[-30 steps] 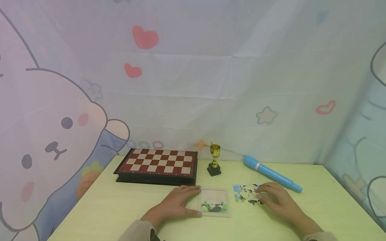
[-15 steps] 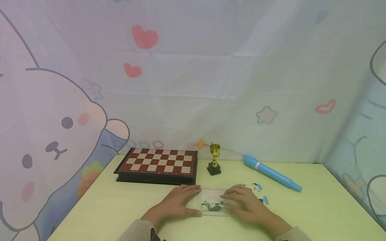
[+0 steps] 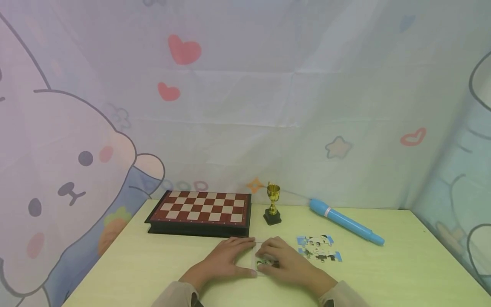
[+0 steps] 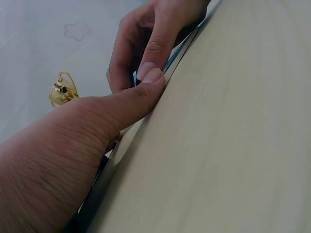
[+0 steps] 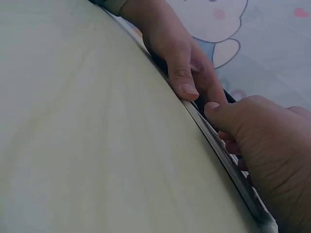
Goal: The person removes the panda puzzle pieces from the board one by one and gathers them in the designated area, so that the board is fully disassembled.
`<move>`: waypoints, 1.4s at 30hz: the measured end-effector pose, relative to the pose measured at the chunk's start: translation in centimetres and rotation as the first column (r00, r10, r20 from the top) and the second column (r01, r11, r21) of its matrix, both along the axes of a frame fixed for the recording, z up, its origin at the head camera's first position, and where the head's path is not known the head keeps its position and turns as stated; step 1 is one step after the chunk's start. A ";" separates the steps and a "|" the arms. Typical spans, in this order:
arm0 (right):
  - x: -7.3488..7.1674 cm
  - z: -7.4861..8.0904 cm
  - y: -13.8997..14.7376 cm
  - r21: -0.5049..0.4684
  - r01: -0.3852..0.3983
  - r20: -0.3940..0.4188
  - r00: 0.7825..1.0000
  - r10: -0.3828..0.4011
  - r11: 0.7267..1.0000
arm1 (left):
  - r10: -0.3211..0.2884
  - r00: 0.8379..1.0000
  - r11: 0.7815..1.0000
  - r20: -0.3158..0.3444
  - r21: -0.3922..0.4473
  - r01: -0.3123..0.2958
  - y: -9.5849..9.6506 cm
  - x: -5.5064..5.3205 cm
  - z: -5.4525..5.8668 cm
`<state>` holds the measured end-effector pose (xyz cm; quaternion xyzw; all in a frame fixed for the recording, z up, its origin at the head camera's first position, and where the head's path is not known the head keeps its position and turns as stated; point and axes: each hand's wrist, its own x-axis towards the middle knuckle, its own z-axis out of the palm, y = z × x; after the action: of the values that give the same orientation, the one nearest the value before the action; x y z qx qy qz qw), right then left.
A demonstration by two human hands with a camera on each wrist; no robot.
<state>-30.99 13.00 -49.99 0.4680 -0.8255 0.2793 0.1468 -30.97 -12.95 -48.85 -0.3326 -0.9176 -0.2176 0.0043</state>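
Pale frame point(image 3: 253, 259) on the table point(image 3: 402, 266), green-and-black puzzle pieces point(image 3: 273, 263) inside; left hand point(image 3: 225, 259), thumb and fingers spread, at its left edge; right hand point(image 3: 288, 262) over it, cannot tell if pinching; chessboard point(image 3: 207, 207) markings illegible

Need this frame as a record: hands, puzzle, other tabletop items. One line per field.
left_hand: left hand, thumb and fingertips at the left side of the puzzle frame
right_hand: right hand, over the frame, fingers bent; piece in grip unclear
frame_contents: green-and-black puzzle section, partly hidden
loose_pieces: puzzle pieces, right of frame
back_left: checkered board
back_middle: gold trophy, upright
back_right: blue pen-shaped object, lying diagonally
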 end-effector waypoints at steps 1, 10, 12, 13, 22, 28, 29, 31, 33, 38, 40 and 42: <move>0.0 0.0 -0.1 -0.003 0.002 -0.011 1.000 -0.003 1.000 | -0.001 1.000 1.000 -0.001 0.000 0.001 0.0 0.0 0.0; 0.4 0.4 -0.1 0.004 0.060 -0.024 0.998 -0.059 0.998 | -0.006 1.000 1.000 -0.003 0.005 0.006 -0.1 0.0 0.4; 0.4 0.5 -0.1 0.009 0.069 -0.013 0.998 -0.068 0.998 | -0.005 1.000 1.000 0.001 0.006 0.005 -0.1 0.0 0.5; 0.4 0.6 -0.1 0.013 0.073 -0.008 0.997 -0.073 0.997 | -0.006 1.000 1.000 0.002 0.006 0.006 -0.1 0.0 0.5; 0.4 0.4 0.1 0.001 0.084 0.045 0.995 -0.084 0.996 | 0.007 1.000 1.000 0.026 0.013 -0.007 0.1 0.1 0.6; 0.7 0.4 0.1 -0.049 0.070 0.086 0.994 -0.065 0.996 | 0.011 1.000 1.000 0.027 0.006 -0.011 0.1 0.2 0.3; 0.8 0.5 0.1 -0.055 0.069 0.096 0.993 -0.064 0.996 | 0.010 1.000 1.000 0.026 0.007 -0.010 0.1 0.1 0.3; 0.9 0.7 0.1 -0.072 0.061 0.111 0.992 -0.053 0.996 | 0.008 1.000 1.000 0.022 0.008 -0.008 0.1 0.1 0.3; 0.9 0.8 0.1 -0.088 0.042 0.114 0.993 -0.032 0.995 | 0.005 1.000 1.000 0.023 0.014 -0.005 0.0 0.1 0.4; 0.8 0.7 0.1 -0.150 -0.054 0.076 0.995 0.066 0.987 | -0.001 1.000 1.000 0.029 0.019 0.000 0.0 0.1 0.4; 0.7 0.6 0.0 -0.168 -0.083 0.059 0.994 0.094 0.982 | -0.001 1.000 1.000 0.026 0.015 0.000 0.0 0.1 0.3; 0.7 0.5 0.0 -0.174 -0.098 0.050 0.993 0.109 0.980 | 0.001 1.000 1.000 0.022 0.012 -0.001 0.0 0.1 0.2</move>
<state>-30.30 13.01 -49.48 0.4875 -0.7769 0.3701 0.1472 -30.82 -12.94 -48.63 -0.3298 -0.9164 -0.2267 -0.0037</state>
